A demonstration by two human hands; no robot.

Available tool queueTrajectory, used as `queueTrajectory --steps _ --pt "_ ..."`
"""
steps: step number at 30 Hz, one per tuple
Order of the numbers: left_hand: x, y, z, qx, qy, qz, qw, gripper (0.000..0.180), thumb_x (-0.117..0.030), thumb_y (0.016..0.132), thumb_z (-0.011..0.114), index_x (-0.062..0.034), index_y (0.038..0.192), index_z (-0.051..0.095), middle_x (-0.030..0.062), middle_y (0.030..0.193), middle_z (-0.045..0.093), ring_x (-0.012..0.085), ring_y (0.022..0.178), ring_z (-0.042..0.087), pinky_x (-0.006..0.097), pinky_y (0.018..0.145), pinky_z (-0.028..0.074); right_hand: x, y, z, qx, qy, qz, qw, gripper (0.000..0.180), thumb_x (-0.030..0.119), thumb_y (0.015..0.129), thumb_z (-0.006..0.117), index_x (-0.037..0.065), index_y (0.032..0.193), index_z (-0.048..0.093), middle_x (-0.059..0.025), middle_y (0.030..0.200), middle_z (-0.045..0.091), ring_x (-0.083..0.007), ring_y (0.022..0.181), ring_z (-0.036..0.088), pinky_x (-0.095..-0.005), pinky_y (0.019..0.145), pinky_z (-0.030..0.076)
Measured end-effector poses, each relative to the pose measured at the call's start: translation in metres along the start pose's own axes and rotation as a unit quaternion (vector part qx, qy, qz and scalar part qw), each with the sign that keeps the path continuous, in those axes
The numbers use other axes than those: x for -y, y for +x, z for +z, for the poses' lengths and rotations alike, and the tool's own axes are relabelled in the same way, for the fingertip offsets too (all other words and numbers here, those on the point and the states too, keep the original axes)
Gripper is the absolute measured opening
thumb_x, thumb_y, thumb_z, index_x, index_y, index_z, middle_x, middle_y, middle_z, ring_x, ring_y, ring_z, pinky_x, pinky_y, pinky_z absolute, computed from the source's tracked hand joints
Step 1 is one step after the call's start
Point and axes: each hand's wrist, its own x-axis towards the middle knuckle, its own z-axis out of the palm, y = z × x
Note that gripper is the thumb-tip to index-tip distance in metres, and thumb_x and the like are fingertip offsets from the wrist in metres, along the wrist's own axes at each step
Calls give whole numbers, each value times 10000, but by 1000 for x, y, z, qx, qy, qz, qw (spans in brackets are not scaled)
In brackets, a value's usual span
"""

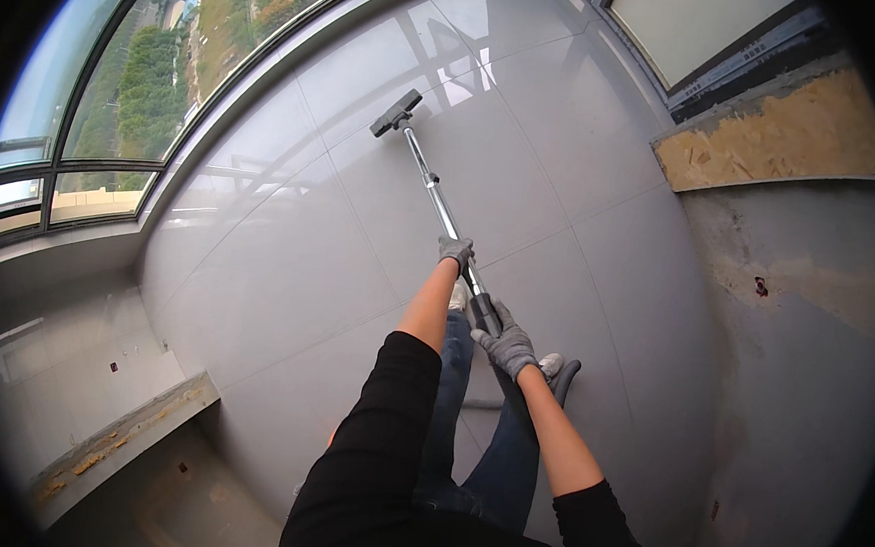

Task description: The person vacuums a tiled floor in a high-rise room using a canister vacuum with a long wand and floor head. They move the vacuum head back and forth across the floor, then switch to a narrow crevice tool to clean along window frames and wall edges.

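Observation:
A vacuum cleaner wand (440,201) of shiny metal slants away from me over the tiles. My left hand (456,252), in a grey glove, is closed around its tube. Closer to my body, my right hand (507,346), gloved the same way, is wrapped round the black handle (486,315) at the wand's near end. The dark floor head (396,114) is at the far end, on the glossy grey floor. A grey hose (567,380) curves near my right shoe, partly hidden by my legs.
Large tiles cover the floor (348,258). Along the left runs a dark-framed window (114,163) above a low sill. At the right stands a bare, unfinished wall (777,294) with a rough yellowish ledge (777,134). A rough-edged slab (126,445) juts out at the lower left.

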Motion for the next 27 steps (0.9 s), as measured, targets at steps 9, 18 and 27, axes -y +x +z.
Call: queueTrajectory --steps 9,18,27 --pt "-130 118 -123 -63 331 69 939 500 -233 798 671 85 1123 465 224 974 632 308 818 662 423 697 564 182 189 87 59 57 -4 997 864 348 785 731 207 1503 271 -146 1122 652 -254 853 666 -384 762 537" --pt "-29 67 -106 157 836 249 463 198 -234 778 706 -178 966 733 -5 879 721 236 814 683 473 620 403 76 90 117 40 116 53 991 812 238 786 754 199 1478 330 -106 1150 630 -200 857 633 -335 748 528" --pt "155 -7 -73 245 813 186 495 269 -240 848 588 -148 1061 721 90 1096 699 317 1100 625 529 878 439 -90 -99 120 -8 -32 -14 999 889 326 786 761 283 1510 246 -151 1167 634 -246 715 655 -355 586 546"
